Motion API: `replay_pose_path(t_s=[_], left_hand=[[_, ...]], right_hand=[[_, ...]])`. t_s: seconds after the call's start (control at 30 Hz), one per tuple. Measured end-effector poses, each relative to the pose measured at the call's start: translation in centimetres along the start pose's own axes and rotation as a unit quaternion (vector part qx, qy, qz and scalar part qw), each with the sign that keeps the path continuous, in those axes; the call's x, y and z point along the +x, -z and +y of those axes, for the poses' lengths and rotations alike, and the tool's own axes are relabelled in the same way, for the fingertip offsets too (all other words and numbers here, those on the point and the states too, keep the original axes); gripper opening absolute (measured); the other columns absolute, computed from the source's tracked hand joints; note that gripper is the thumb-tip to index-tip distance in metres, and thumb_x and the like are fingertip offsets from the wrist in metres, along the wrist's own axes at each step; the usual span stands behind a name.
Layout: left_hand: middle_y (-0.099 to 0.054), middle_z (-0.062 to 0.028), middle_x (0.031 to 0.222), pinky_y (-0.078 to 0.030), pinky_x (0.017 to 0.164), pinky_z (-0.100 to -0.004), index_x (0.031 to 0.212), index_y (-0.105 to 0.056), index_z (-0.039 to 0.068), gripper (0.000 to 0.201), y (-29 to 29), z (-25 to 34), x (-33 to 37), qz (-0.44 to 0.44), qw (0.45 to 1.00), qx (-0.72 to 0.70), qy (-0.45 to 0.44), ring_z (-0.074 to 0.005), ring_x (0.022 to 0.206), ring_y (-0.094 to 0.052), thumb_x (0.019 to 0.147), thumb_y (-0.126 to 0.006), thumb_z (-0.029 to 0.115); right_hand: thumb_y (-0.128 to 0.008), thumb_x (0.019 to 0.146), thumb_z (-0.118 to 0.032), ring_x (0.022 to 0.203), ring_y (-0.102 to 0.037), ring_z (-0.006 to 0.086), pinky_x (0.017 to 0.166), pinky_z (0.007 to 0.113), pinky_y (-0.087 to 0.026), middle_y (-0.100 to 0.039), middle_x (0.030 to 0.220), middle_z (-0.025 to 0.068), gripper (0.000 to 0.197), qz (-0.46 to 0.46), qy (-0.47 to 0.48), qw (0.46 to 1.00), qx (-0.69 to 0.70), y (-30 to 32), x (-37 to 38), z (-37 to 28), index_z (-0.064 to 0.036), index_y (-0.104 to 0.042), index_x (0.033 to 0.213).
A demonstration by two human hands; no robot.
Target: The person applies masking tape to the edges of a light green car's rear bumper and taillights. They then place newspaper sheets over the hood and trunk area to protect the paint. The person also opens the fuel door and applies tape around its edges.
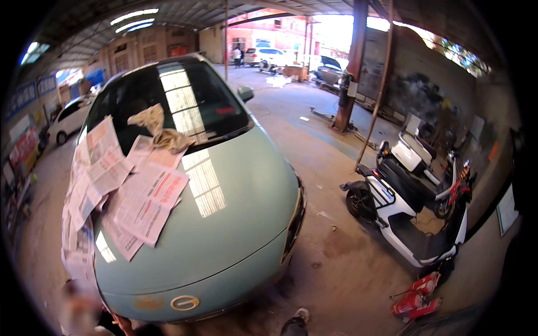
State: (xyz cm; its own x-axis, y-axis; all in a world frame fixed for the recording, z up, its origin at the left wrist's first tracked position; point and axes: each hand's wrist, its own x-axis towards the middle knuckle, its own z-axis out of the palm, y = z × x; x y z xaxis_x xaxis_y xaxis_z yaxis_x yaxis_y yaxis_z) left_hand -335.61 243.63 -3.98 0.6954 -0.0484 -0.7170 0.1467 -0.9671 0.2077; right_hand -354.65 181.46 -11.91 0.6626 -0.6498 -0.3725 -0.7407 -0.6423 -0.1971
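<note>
Neither my left hand nor my right hand shows in the head view. A pale green car (241, 218) fills the middle, its front end toward me. Newspaper sheets (148, 196) cover the left part of its hood and hang down over its left side. A crumpled tan cloth (159, 130) lies at the base of the windshield (168, 101). At the lower left, another person (84, 308), partly blurred, is low beside the car's front corner. A hand (121, 323), apparently that person's, is at the bumper's lower edge; what it touches is hidden.
White-and-black scooters (392, 215) stand on the right, with red fire extinguishers (412, 302) on the floor nearer me. A rusty post (350, 73) rises behind them. A shoe (302, 315) and dark trouser leg show at the lower edge. A white car (70, 117) is parked at far left.
</note>
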Motion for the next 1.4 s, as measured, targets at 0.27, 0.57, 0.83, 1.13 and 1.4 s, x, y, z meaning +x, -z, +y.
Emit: replay_pose_path(t_s=[0.27, 0.57, 0.83, 1.13, 1.4], left_hand=[[-0.061, -0.0247, 0.120, -0.047, 0.093, -0.0453, 0.123, -0.061, 0.001, 0.048, -0.9, 14.6, 14.0, -0.033, 0.989, 0.143, -0.034, -0.0355, 0.116, -0.057, 0.091, -0.061, 0.037], [-0.063, -0.0216, 0.121, -0.045, 0.098, -0.0426, 0.124, -0.059, 0.003, 0.048, 11.2, 62.6, 8.7, 0.025, 0.963, -0.066, -0.259, -0.0365, 0.116, -0.057, 0.093, -0.059, 0.039], [-0.064, -0.0129, 0.115, -0.050, 0.092, -0.0442, 0.113, -0.066, 0.008, 0.030, 19.7, 75.7, 18.2, 0.276, 0.866, 0.032, -0.415, -0.0356, 0.104, -0.062, 0.085, -0.066, 0.020], [-0.053, -0.0198, 0.130, -0.042, 0.101, -0.0452, 0.120, -0.061, 0.004, 0.040, 31.9, 91.2, 34.4, 0.492, 0.779, -0.035, -0.387, -0.0379, 0.119, -0.052, 0.081, -0.066, 0.012], [-0.032, -0.0187, 0.152, -0.019, 0.116, -0.0478, 0.140, -0.041, 0.001, 0.070, 41.7, 96.8, 41.8, 0.521, 0.822, 0.039, -0.228, -0.0343, 0.141, -0.028, 0.084, -0.067, 0.033]], right_hand=[[-0.052, 0.094, -0.030, 0.104, -0.061, 0.0424, 0.086, 0.048, -0.049, -0.067, 0.106, 0.0214, 0.034, 0.041, -0.099, 0.952, 0.287, 6.3, 11.9, -2.9, -0.0139, -0.063, 0.122], [-0.054, 0.092, -0.022, 0.104, -0.065, 0.0323, 0.085, 0.043, -0.053, -0.069, 0.112, 0.0143, 0.032, -0.044, -0.211, 0.964, 0.158, 10.9, 26.3, 11.8, -0.0083, -0.066, 0.119], [-0.056, 0.088, -0.020, 0.101, -0.066, 0.0325, 0.084, 0.043, -0.053, -0.070, 0.108, 0.0136, 0.029, -0.034, -0.163, 0.963, 0.211, 13.3, 37.7, 17.0, -0.0107, -0.069, 0.111], [-0.057, 0.084, -0.022, 0.101, -0.065, 0.0362, 0.089, 0.044, -0.051, -0.069, 0.107, 0.0186, 0.030, -0.034, -0.187, 0.950, 0.246, 19.8, 45.7, 9.5, -0.0106, -0.071, 0.108], [-0.059, 0.082, -0.018, 0.102, -0.065, 0.0343, 0.088, 0.042, -0.051, -0.068, 0.108, 0.0217, 0.030, 0.030, -0.071, 0.970, 0.229, 26.0, 63.9, 4.8, -0.0066, -0.069, 0.108]])
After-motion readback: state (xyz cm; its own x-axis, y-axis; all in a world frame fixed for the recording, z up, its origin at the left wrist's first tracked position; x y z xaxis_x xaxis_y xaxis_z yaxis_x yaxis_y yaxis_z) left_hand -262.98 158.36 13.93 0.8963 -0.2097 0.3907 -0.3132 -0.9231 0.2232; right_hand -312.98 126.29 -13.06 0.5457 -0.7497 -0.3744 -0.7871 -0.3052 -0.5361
